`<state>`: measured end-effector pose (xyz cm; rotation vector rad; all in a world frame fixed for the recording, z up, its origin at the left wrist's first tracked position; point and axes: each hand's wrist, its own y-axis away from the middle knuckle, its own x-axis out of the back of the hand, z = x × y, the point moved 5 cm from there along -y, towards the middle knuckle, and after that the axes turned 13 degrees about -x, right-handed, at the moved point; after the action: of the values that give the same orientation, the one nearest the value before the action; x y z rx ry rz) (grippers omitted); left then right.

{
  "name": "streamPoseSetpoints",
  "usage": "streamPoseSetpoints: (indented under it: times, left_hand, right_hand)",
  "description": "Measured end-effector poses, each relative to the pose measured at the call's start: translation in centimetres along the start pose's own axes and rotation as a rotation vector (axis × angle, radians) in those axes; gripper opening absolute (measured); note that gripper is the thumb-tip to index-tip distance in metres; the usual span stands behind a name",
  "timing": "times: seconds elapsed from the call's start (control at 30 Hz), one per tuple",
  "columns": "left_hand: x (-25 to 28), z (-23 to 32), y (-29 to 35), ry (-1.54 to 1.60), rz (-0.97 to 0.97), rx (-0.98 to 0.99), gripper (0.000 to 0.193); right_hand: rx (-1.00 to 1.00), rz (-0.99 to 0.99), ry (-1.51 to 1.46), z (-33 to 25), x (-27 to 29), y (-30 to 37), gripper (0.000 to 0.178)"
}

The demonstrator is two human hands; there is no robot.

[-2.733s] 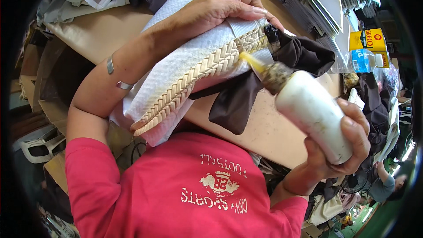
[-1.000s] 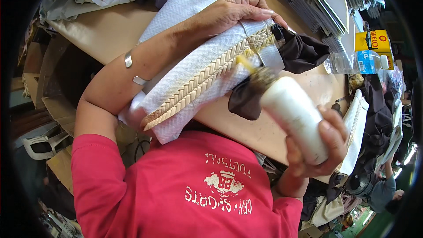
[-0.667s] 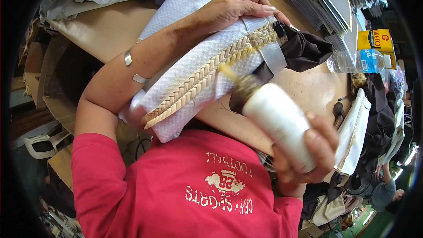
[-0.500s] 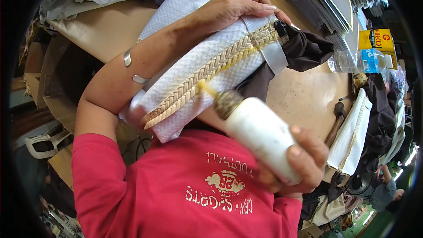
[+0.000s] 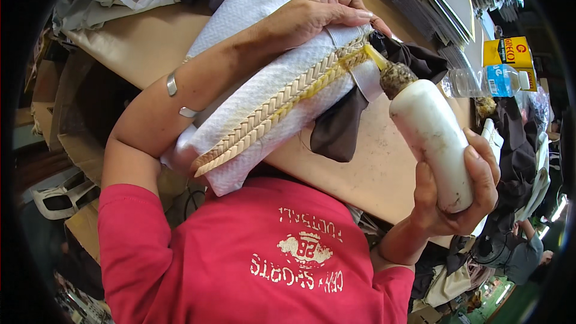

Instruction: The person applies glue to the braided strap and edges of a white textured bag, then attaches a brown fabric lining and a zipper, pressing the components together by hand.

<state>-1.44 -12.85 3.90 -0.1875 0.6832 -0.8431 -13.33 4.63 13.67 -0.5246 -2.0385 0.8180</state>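
Left hand (image 5: 339, 12): fingers pinching top edge of white textured fabric piece (image 5: 270, 78), near its right end
Right hand (image 5: 462, 221): wrapped round lower part of white plastic squeeze bottle (image 5: 435, 144)
Tan flat braided trim (image 5: 276, 105): lies along white fabric, over tan tabletop (image 5: 384, 168); yellow streak (image 5: 306, 90) on its lower row
Yellow tapered nozzle (image 5: 376, 58): at braid's right end, contact unclear
Good technique: likely tip low, light even squeeze, follow the braid, fabric taut, avoid bare white
Squeeze bottle contents: opaque, level can't be told
Clear plastic bottle, blue label, white cap (image 5: 471, 83): on its side, liquid unclear
Yellow boxy container (image 5: 510, 53): contents hidden
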Motion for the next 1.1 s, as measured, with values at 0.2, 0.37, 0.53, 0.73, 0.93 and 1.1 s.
streamPoseSetpoints:
  times: [0.2, 0.37, 0.53, 0.73, 0.93, 1.1]
  left_hand:
    - [-0.5, 0.2, 0.0, 0.025, -0.007, -0.010, 0.012]
    - [-0.1, -0.2, -0.3, 0.079, -0.043, -0.011, 0.014]
    - [-0.2, 0.2, 0.0, -0.011, 0.014, -0.002, 0.014]
    - [-0.6, 0.2, -0.3, 0.036, -0.040, -0.017, 0.014]
    - [-0.6, 0.2, 0.0, 0.035, -0.031, -0.020, 0.013]
    - [-0.1, -0.4, 0.0, 0.044, -0.020, 0.020, 0.013]
  right_hand:
    - [-0.043, -0.027, -0.043, -0.4, 0.1, -0.2, 0.045]
    - [-0.020, -0.098, -0.092, -1.1, -0.3, -0.1, 0.046]
    - [-0.050, 0.068, -0.042, 0.1, -0.2, -0.9, 0.044]
    - [0.056, -0.091, -0.033, -0.9, -0.1, -0.5, 0.047]
    - [0.033, -0.212, -0.085, -1.6, -0.8, 0.2, 0.044]
    - [-0.028, -0.141, -0.057, -1.8, -1.0, 0.3, 0.042]
